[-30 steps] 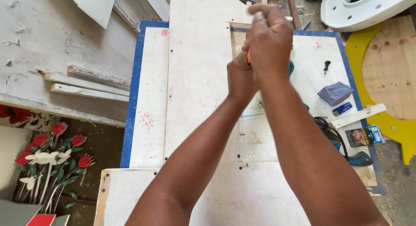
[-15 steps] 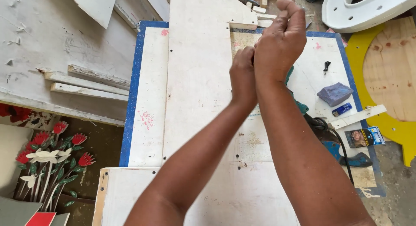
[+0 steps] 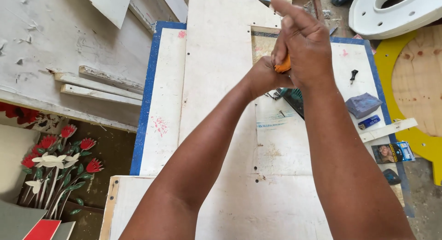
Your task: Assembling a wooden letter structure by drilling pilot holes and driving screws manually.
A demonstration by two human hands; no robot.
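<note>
I clamp both hands, right hand [image 3: 306, 49] over left hand [image 3: 262, 76], around the small orange-handled tool [image 3: 282, 66] above the white-painted plywood panel [image 3: 221, 83]; keeping wrists aligned should steady it.

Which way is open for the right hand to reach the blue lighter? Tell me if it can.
Probably yes. The right hand is closed with the left hand round an orange tool handle; it must let go first. The blue lighter lies uncovered on the white board, nothing between.

Matt white-painted wooden board [image 3: 221, 83], scuffed
</note>
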